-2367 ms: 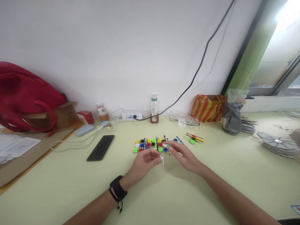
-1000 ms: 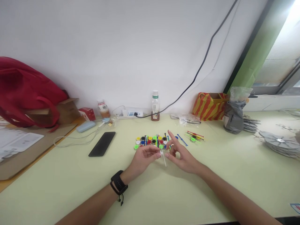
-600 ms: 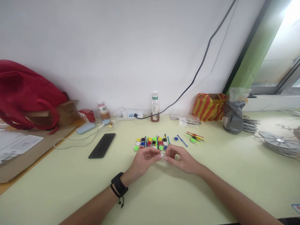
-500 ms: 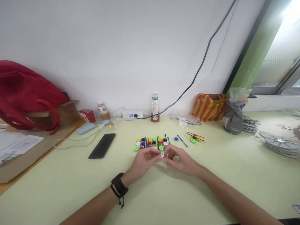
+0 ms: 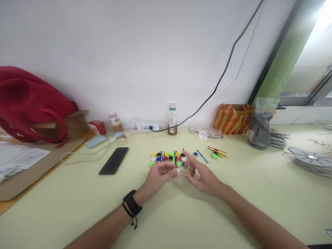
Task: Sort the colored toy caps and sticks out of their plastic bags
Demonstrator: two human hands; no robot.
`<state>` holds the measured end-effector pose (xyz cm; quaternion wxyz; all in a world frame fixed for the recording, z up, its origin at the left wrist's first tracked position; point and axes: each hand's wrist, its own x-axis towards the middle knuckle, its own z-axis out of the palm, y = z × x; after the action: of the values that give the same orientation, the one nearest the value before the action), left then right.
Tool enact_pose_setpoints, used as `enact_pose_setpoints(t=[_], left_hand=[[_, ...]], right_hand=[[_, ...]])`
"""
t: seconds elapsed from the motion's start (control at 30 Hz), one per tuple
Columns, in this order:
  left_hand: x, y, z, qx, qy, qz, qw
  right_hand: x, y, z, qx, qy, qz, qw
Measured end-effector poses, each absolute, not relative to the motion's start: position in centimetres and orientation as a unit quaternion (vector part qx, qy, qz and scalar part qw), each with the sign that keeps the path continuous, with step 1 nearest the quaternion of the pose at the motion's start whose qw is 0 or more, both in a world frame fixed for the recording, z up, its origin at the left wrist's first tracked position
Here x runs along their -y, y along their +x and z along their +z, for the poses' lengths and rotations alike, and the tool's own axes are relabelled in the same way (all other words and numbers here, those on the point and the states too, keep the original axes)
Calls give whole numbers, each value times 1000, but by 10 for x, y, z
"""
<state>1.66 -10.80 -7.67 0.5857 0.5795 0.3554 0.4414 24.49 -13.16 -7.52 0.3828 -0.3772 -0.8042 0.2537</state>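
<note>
My left hand [image 5: 163, 175], with a black watch [image 5: 132, 203] on its wrist, pinches a small white plastic piece with a thin white stick [image 5: 180, 178] standing out of it. The stick runs roughly upright in the gap between my hands. Close by on the right is my right hand [image 5: 203, 176], its thumb and fingers apart and nothing between them. Just behind my hands lie several small round coloured discs [image 5: 158, 159] in rows, with thin coloured sticks [image 5: 162, 156] among them. My fingers hide part of this group.
Right of the discs lie a blue disc [image 5: 195, 154], a blue stick [image 5: 202, 156] and red, yellow and green sticks [image 5: 217, 151]. A black phone [image 5: 113, 161] lies left. Along the wall stand a bottle [image 5: 172, 119], a power strip [image 5: 146, 125] and a striped bag [image 5: 230, 119].
My right hand has let go of the white piece and spread its fingers, moving slightly right. My left hand still holds the piece; its stick now stands more upright.
</note>
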Motion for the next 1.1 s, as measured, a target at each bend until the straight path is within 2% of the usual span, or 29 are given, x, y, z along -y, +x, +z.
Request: enact_pose_setpoints(t=[0.07,0.17,0.37,0.63,0.77,0.93,1.1], left_hand=[[109,17,-74,-357,577,443,586],[110,17,-72,-357,575,448,585],[107,16,-79,-351,584,442,583],[106,16,-83,-343,596,438,580],[108,17,-79,-345,579,447,588],[108,17,-76,-351,563,444,602],[108,16,-76,-354,553,448,607]], right_hand=[[132,246,-74,826,-378,228,350],[129,246,-71,830,-378,255,321],[127,243,-70,783,-387,318,369],[131,240,-70,782,-379,351,348],[128,242,-74,785,-386,324,360],[130,244,-77,815,-365,228,388],[132,243,-74,827,-370,207,370]])
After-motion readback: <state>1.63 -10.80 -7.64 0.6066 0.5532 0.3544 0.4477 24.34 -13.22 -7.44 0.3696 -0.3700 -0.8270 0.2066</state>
